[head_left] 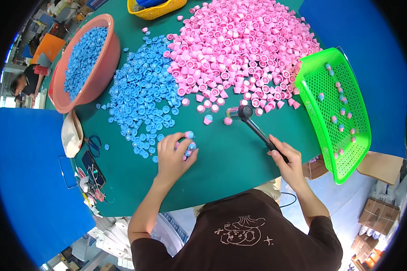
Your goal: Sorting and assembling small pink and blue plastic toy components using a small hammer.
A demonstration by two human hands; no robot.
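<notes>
My left hand is curled around several small cupcake-shaped pieces, blue on top and pink below, close over the green table. In my right hand is a hammer, gripped by its black handle. The hammer's head is by a pink cup; I cannot tell whether they touch. A joined blue-and-pink piece stands left of the head. Beyond my hands lie a big heap of pink cups and, to its left, a heap of blue caps.
A green basket on the right holds several joined pieces. On the left are a salmon-coloured tub of blue caps, a cloth pouch, scissors and a phone. A yellow basket sits at the back. Another person is at the far left.
</notes>
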